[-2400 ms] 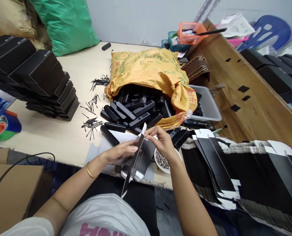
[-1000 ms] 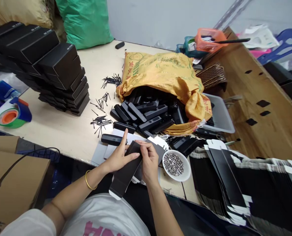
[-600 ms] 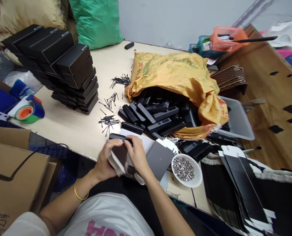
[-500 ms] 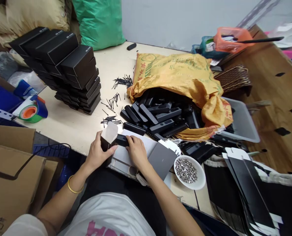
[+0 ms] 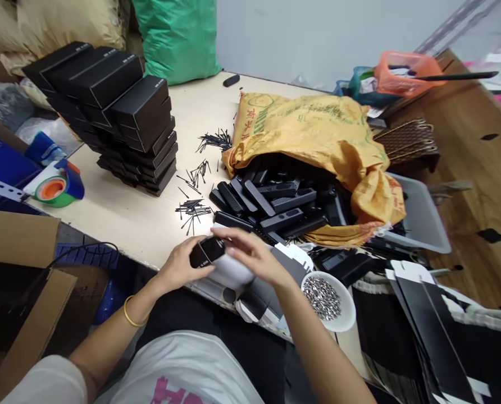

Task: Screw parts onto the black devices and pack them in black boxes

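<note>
A small black cardboard box (image 5: 205, 252) is held in front of me above the table edge, its end flap closed over. My left hand (image 5: 182, 262) is closed around its left side, thumb below. The fingers of my right hand (image 5: 253, 252) grip its right end, partly covering it. Beneath the hands lie white and dark flat carton sheets (image 5: 233, 274), partly hidden. Just beyond is a heap of black ribbed handle-like pieces (image 5: 271, 196), spilling from a yellow woven sack (image 5: 305, 123). Thin black pins or screws (image 5: 194, 209) lie in small piles on the left.
A tall stack of black boxes (image 5: 119, 118) stands back left, near a tape dispenser (image 5: 54, 188). A white bowl of small metal parts (image 5: 328, 303) is at right, beside flat black cartons (image 5: 427, 320). An open cardboard box (image 5: 18, 241) sits lower left.
The box, open with a raised white flap before, is now closed and tilted. The black piece at its mouth is out of sight. My right hand has moved up to the box's end.
</note>
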Tool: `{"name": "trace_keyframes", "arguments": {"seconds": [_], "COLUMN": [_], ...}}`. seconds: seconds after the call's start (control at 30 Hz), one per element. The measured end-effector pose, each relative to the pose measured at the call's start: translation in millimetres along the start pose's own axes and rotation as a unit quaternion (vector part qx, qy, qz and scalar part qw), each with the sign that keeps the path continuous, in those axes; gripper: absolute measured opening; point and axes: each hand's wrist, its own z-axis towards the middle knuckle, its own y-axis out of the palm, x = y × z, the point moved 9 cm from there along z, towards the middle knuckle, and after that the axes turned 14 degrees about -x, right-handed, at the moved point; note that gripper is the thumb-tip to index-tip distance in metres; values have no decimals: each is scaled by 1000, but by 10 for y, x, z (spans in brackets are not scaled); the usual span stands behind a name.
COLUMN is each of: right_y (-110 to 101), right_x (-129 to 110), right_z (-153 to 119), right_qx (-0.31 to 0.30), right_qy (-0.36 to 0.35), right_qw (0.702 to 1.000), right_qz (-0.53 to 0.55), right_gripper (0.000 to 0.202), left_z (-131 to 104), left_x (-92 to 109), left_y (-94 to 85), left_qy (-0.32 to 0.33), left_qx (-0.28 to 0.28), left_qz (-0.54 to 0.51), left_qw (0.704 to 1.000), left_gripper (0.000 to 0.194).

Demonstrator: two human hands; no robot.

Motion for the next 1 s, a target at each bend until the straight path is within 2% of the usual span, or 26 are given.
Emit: {"name": "trace_keyframes", "arguments": {"seconds": [0.07,0.13,0.2,0.3,0.4,0.47,0.53,0.6,0.67,0.77,0.83,0.93,1.0], "right_y": [-35,201,397,516,359,146,-112,-314,-388,-305,-293,-393,-347], "right_x": [342,624,711,751,791,725,528,292,43,-218,-195,59,217], "right_z": [246,558,837,996,809,595,350,77,-131,-242,-316,-471,-473], "right_qx": [88,27,11,11,17,63,170,270,309,254,246,329,344], "right_qy": [131,270,298,298,296,252,134,29,-3,10,21,35,47], "right_qw": [987,957,947,947,950,965,967,938,939,966,965,944,936], "right_qz": [-9,-104,-122,-116,-95,-19,135,216,151,-41,-86,1,58], "right_gripper": [30,21,12,9,6,10,28,48,43,11,11,30,33], "left_z": [-94,-207,-267,-234,-135,-44,59,155,231,296,306,299,300], "left_x": [-188,-355,-423,-391,-307,-217,-98,34,163,303,341,399,476], "left_y": [-198,-392,-502,-526,-478,-420,-339,-249,-159,-41,25,154,276], "left_qy": [-37,-72,-80,-60,-46,-31,-10,11,32,62,81,133,181], "left_qx": [84,169,213,214,199,188,170,150,130,115,127,150,134], "left_qz": [-14,-9,7,25,30,32,31,26,16,-9,-37,-59,-47], "left_qw": [996,983,974,975,978,981,985,988,991,991,988,978,973], "left_gripper": [59,62,63,64,65,65,64,65,67,69,70,56,39]}}
